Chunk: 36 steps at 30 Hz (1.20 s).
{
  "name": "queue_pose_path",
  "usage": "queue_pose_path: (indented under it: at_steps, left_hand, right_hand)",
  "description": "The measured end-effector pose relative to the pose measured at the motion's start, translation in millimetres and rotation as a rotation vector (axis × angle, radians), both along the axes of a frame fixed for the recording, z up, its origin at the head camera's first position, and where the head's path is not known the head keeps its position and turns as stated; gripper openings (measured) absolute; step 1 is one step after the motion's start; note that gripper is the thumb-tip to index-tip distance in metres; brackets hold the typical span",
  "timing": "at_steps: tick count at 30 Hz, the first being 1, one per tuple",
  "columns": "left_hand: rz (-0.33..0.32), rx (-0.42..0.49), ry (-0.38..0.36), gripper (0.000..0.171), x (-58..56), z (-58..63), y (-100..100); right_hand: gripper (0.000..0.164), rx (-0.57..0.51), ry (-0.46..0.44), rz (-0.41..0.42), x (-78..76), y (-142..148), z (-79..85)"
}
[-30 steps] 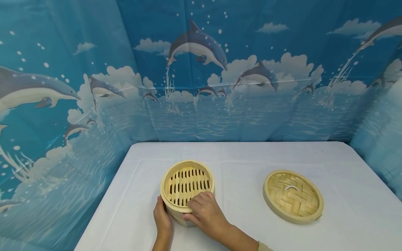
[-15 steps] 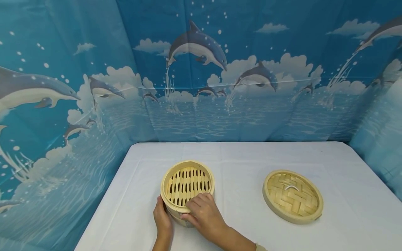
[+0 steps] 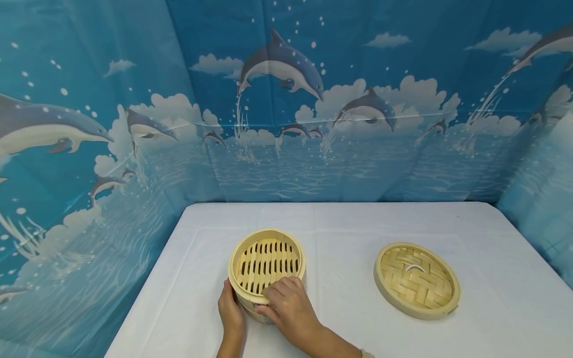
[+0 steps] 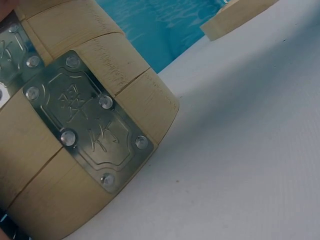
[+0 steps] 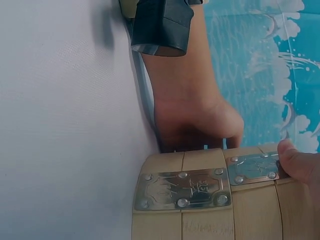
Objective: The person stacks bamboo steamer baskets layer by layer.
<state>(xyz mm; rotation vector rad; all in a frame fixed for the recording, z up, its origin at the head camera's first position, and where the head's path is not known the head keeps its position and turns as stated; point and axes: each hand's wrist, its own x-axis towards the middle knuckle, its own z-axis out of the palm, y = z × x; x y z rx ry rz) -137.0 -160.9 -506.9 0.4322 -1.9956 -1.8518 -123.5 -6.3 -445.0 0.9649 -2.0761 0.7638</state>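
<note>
A two-tier round bamboo steamer basket stands on the table, its slatted floor showing from above. My left hand holds its left side from low down; its fingertips are partly hidden behind the wall. With my right hand I grip the front rim of the upper tier, fingers over the edge inside and thumb outside. In the right wrist view that thumb presses near the upper tier's metal plate. Below it, the lower tier has its own embossed metal plate. A woven bamboo lid lies apart to the right.
White cloth covers the table, which ends at a straight back edge. A blue dolphin-print curtain hangs behind it and along both sides. The lid has a small pale loop handle on top.
My right hand has shifted slightly left along the front rim. The left hand stays nearly in place, and the lid keeps its spot.
</note>
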Motion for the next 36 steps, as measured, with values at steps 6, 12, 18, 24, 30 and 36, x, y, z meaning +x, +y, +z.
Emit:
queue_pose_path:
  at_steps: [6, 12, 18, 24, 30, 36]
  left_hand:
    - [0.002, -0.001, 0.014, 0.052, -0.1, 0.4, 0]
    - [-0.029, -0.013, 0.038, 0.056, -0.2, -1.5, -2]
    - [-0.037, -0.002, 0.046, 0.055, 0.6, 0.0, 0]
    - [-0.062, -0.001, 0.071, 0.054, 1.6, -1.7, -1]
    - [-0.097, 0.023, 0.095, 0.059, 4.5, 0.0, 0]
    - [-0.098, 0.012, 0.103, 0.06, 5.0, -0.4, 1]
  right_hand:
    - [0.039, 0.022, -0.002, 0.086, 0.8, 14, 6.5]
    - [0.035, -0.108, -0.024, 0.087, -15.5, 67, 17.9]
    - [0.026, -0.042, -0.121, -0.097, -38.6, 151, 10.0]
    - [0.031, 0.021, -0.123, -0.248, -42.0, 224, -5.8]
    - [0.026, 0.066, -0.257, -0.441, -31.7, 270, -12.4]
    - [0.023, 0.168, -0.491, -0.49, -24.7, 292, -15.2]
